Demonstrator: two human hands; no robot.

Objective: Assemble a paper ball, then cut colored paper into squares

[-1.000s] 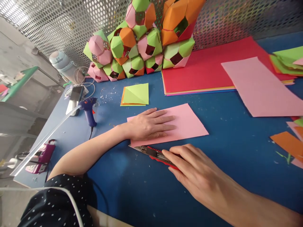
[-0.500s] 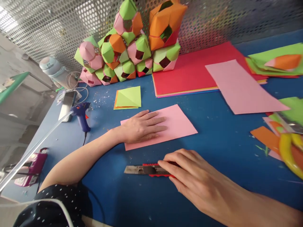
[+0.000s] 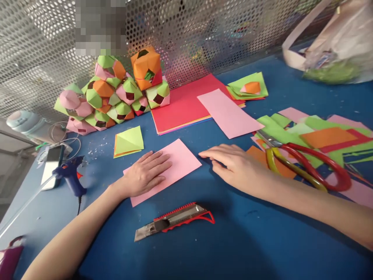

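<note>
While pink paper is being pressed mid-frame by the spread left hand, nothing is being gripped by the loosely curled right hand; paper is being judged trimmed but unfolded, cutter lying idle lower centre.

The left hand lies flat, palm down, and the right hand points leftward, loosely curled.

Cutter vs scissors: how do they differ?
The cutter has one red-edged silver body; the scissors have red and yellow loop handles. The cutter lies on the blue tabletop; the scissors lie partly over paper scraps. Both have metal blades; neither is held.
</note>
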